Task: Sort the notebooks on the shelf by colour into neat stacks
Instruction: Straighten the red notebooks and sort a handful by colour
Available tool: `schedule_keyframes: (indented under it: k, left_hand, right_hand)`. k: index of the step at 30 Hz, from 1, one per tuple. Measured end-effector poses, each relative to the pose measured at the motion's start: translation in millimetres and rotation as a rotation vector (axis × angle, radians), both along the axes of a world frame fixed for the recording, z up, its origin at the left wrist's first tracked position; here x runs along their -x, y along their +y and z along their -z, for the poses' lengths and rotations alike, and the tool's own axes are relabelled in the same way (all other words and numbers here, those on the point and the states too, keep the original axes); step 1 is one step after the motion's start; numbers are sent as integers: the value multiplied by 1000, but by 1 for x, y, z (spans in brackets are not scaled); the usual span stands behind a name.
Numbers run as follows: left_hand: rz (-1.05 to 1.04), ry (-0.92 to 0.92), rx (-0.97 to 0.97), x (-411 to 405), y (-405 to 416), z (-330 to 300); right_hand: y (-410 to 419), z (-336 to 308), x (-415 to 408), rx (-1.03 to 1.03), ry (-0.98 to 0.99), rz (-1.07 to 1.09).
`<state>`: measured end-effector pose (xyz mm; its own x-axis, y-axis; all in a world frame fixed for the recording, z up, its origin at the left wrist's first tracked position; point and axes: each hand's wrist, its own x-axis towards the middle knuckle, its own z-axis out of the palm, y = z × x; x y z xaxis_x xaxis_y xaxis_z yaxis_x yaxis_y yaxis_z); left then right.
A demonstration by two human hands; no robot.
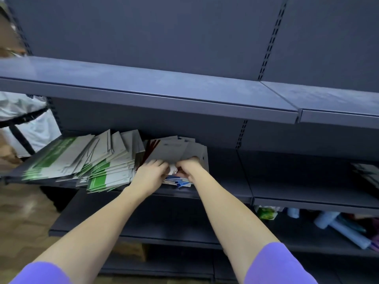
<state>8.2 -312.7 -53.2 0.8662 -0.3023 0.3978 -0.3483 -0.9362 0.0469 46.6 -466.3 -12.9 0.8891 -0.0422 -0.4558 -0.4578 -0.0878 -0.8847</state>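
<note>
A loose pile of green-and-white notebooks (82,165) sprawls over the left of the dark middle shelf (221,193). To its right lies a smaller pile of grey-backed notebooks (174,149) with dark red edges showing, and blue ones (183,183) stick out underneath at the front. My left hand (150,173) and my right hand (188,166) meet at the front of this smaller pile, fingers curled round the near edges of the grey notebooks. Both fingertips are partly hidden among the covers.
An upper shelf (164,95) overhangs the piles. The lower right shelf holds plastic-wrapped rolls (344,230) and a green carton (266,213). More notebooks (367,173) lie at the far right. A person in white (22,124) stands at the left end.
</note>
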Motion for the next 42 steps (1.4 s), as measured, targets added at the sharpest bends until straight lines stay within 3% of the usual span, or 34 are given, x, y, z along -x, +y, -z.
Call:
schedule_keyframes:
  k: [4, 8, 14, 19, 27, 33, 36, 42]
  left_hand:
    - [7, 17, -15, -1, 6, 2]
    - [38, 180, -72, 5, -2, -1]
    - [79, 297, -31, 7, -11, -3]
    - [61, 232, 51, 4, -10, -1]
    - [32, 248, 90, 4, -39, -4]
    - [9, 388, 344, 3, -96, -9]
    - [98, 440, 396, 4, -127, -6]
    - [246, 494, 678, 29, -184, -9]
  right_hand:
    - [-14, 9, 4, 31, -64, 71]
    - [-35, 16, 14, -37, -30, 116]
    - [-45, 26, 18, -5, -2, 3]
    - [-61, 32, 24, 46, -64, 14]
    - [-108, 38, 50, -93, -164, 204]
    - [-153, 45, 83, -143, -146, 297]
    - [-176, 47, 102, -183, -118, 310]
    - [-217, 55, 133, -188, -79, 320]
